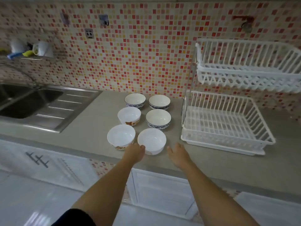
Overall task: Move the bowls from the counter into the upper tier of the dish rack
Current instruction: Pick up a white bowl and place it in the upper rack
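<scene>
Several white bowls stand upright in two columns on the grey counter [91, 128]. Nearest me are a front left bowl [121, 136] and a front right bowl [151, 140]. Behind them are a bowl with an orange pattern [129, 115] and three blue-patterned bowls [158, 119] [135, 100] [159, 101]. My left hand [135, 151] reaches between the two front bowls, fingertips touching the front right bowl's rim. My right hand [178, 154] hovers open just right of that bowl. The white two-tier dish rack stands at the right, its upper tier [247, 67] and lower tier [224, 126] both bare.
A steel sink [29, 101] with drainboard lies at the left, a tap above it. A wall shelf [32, 51] holds cups and sponges. Mosaic tiles cover the back wall. White cabinet doors sit below the counter's front edge.
</scene>
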The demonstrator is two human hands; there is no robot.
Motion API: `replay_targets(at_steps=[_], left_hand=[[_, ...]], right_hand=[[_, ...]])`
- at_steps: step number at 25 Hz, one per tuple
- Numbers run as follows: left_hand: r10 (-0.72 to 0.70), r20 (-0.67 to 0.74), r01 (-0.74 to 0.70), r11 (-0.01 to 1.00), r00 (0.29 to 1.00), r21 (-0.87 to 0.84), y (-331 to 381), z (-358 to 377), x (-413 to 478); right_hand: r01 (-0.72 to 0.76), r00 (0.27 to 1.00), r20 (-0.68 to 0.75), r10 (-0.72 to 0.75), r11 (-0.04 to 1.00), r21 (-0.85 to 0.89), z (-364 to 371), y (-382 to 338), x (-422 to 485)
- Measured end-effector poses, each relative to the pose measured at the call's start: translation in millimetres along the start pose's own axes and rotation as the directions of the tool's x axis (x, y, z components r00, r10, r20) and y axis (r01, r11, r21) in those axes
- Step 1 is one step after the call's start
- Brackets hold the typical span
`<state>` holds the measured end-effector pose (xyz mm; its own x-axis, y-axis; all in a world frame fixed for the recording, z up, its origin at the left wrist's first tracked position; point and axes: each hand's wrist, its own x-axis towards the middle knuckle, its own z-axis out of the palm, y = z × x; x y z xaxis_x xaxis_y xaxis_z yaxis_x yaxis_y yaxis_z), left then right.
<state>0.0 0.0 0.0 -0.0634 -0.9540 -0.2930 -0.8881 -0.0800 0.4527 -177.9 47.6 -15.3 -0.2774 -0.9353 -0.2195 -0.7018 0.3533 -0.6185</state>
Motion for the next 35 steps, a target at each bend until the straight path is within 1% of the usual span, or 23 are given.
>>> replay_targets(at_steps=[3,7,8,10,12,13,15,19,22,23,25,27,28,30,32,35], left_hand=[[-0.077,0.033,0.081,0.984,0.996,-0.157,-4,15,26],[-0.157,0.076,0.174,0.922,0.985,-0.347,-5,33,54],[-0.181,0.084,0.199,0.905,0.98,-0.375,-5,36,59],[-0.172,0.097,0.196,0.903,0.98,-0.383,-8,43,69],[-0.124,0.07,0.142,0.915,0.99,-0.377,-8,46,75],[-0.099,0.043,0.108,0.911,0.994,-0.397,-4,41,72],[-0.064,-0.028,0.044,0.889,0.998,-0.456,5,25,63],[0.05,-0.214,-0.149,0.866,0.976,-0.477,23,-25,51],[0.127,-0.328,-0.298,0.782,0.936,-0.547,44,-82,54],[0.148,-0.368,-0.341,0.767,0.918,-0.544,53,-102,52],[0.216,-0.451,-0.456,0.712,0.866,-0.534,72,-140,47],[0.274,-0.512,-0.55,0.645,0.814,-0.53,93,-167,39],[0.312,-0.538,-0.601,0.6,0.783,-0.528,107,-180,35],[0.42,-0.589,-0.714,0.525,0.691,-0.464,138,-201,30],[0.536,-0.597,-0.801,0.452,0.596,-0.393,170,-212,28],[0.683,-0.516,-0.844,0.308,0.517,-0.439,211,-221,27]], right_hand=[[-0.097,0.995,0.019,0.096,0.994,0.044,10,-6,31],[-0.212,0.975,0.106,0.197,0.966,0.151,32,-11,64],[-0.229,0.969,0.133,0.207,0.958,0.172,35,-12,67],[-0.223,0.967,0.166,0.193,0.957,0.184,45,-12,68],[-0.206,0.975,0.121,0.185,0.959,0.196,48,-16,68],[-0.196,0.98,0.09,0.179,0.951,0.24,47,-19,67],[-0.118,0.992,-0.003,0.124,0.952,0.281,36,-27,65],[0.096,0.992,-0.101,-0.076,0.971,0.22,-5,-64,62],[0.216,0.964,-0.181,-0.194,0.969,0.117,-53,-103,72],[0.251,0.954,-0.197,-0.227,0.962,0.108,-72,-118,73],[0.33,0.917,-0.274,-0.29,0.937,0.113,-115,-152,63],[0.415,0.862,-0.365,-0.352,0.904,0.108,-155,-177,52],[0.447,0.828,-0.426,-0.365,0.888,0.107,-177,-187,43],[0.501,0.732,-0.571,-0.373,0.862,0.079,-224,-196,26],[0.529,0.644,-0.66,-0.387,0.848,0.02,-264,-189,17],[0.596,0.485,-0.707,-0.514,0.786,-0.163,-305,-163,15]])
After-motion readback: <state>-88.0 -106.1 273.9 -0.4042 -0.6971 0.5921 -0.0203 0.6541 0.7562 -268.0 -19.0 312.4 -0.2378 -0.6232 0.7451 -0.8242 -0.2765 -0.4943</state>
